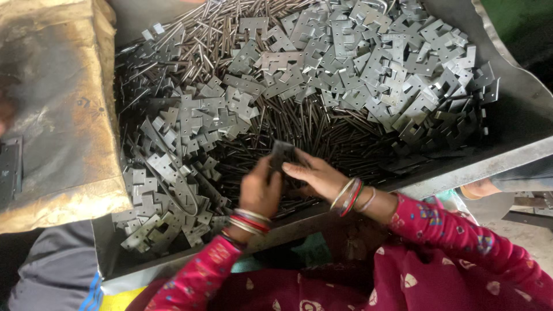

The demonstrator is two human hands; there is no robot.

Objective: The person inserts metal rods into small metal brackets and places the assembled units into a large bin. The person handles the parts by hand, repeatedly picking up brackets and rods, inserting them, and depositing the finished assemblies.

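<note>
Both hands sit at the tray's [507, 155] near edge: left hand [260, 193] and right hand [314, 175] pinch one dark hinge leaf [281, 154] together. Loads left, honestly: loose hinge leaves [368, 63] and pins [299, 129] heap the tray; finished ones aren't visible.

A small metal workshop: a big sheet-metal tray [507, 155] fills the middle of the frame, heaped with stamped grey hinge plates [368, 63] and thin steel pins [299, 129]; a worn, grimy sack [57, 115] lies at the left, bare concrete floor [518, 230] at lower right
</note>
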